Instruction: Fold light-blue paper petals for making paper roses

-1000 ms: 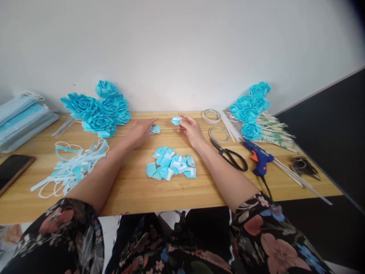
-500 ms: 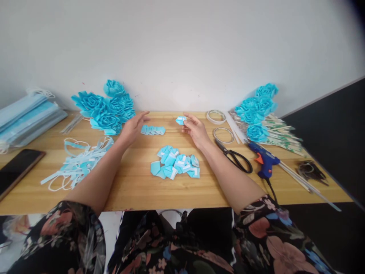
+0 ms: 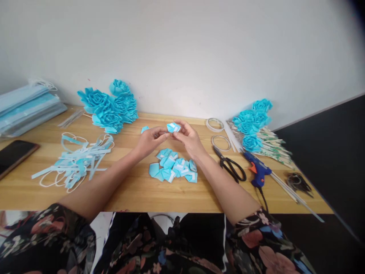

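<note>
In the head view, a small folded blue mask-fabric petal (image 3: 172,127) with a white tape strip is raised over the middle of the table. My right hand (image 3: 189,140) pinches it between thumb and fingers from the right. From the left, my left hand (image 3: 150,141) closes thumb and fingers at its lower left edge. Below the hands lies a loose pile of similar folded petals (image 3: 173,165), several with white strips. Behind my left hand, a row of petals is mostly hidden; one end petal (image 3: 145,129) shows.
Blue fabric flowers (image 3: 110,108) stand at the back left, with more flowers (image 3: 252,120) at right over wrapped sticks. Mask strap scraps (image 3: 75,163), stacked masks (image 3: 27,108) and a phone (image 3: 15,156) lie left. Tape rolls (image 3: 215,125), scissors (image 3: 232,167) and a glue gun (image 3: 259,169) lie right.
My left hand has come right, from beside the petal row to the petal in my right hand. My right hand has shifted slightly left and nearer. The view has turned a little.
</note>
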Demonstrator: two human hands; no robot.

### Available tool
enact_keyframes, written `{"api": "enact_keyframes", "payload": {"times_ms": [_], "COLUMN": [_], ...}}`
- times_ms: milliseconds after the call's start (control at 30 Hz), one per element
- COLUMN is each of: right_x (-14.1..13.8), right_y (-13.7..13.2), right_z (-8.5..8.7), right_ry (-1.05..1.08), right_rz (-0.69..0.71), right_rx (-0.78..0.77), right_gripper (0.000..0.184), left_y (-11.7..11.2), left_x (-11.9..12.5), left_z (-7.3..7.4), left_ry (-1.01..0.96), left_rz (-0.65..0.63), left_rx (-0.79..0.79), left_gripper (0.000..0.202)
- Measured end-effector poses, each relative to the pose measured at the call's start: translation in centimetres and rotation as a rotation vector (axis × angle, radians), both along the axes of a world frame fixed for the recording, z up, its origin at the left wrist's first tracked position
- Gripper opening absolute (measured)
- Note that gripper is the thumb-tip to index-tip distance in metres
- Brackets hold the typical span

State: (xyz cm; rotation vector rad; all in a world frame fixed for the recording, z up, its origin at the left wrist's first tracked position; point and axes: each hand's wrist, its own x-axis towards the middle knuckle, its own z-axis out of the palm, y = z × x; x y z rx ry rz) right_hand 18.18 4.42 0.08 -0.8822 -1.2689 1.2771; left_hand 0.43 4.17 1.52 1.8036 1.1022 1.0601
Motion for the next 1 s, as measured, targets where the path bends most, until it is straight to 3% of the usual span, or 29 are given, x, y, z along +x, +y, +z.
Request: {"api": "enact_keyframes", "payload": {"times_ms": [133, 400, 567, 667, 767, 1000], "right_x": [-0.3, 0.9, 0.8, 0.6, 0.5, 0.4], "right_y": [-0.5, -0.7, -0.4, -0.3, -0.3, -0.2], "right_z": [0.2, 1.2, 0.5, 0.1, 0.0, -0.2], "right_ry": [-0.060, -0.241, -0.277, -0.326, -0.345, -0.329], "right_rz": [0.103, 0.087, 0.115, 0.081, 0.006, -0.038], "right_rx": [0.027, 0.027, 0.072, 0.123, 0.143, 0.140], "right_gripper": [0.048, 0.037, 0.039, 0.036, 0.032, 0.030], "left_y": [0.4, 0.5, 0.5, 0.6, 0.4, 0.5], "left_x": [-0.4, -0.6, -0.8, -0.8, -0.6, -0.3], "left_z": [-0.2, 0.2, 0.2, 0.1, 0.2, -0.4], "left_ry": [-0.114, 0.020, -0.018, -0.047, -0.046, 0.001], "left_rz": [0.021, -0.121, -0.061, -0.026, -0.075, -0.080], "left_rx": [-0.081, -0.083, -0.076, -0.072, -0.090, -0.084], "left_gripper": [0.028, 0.029, 0.031, 0.035, 0.041, 0.032]}}
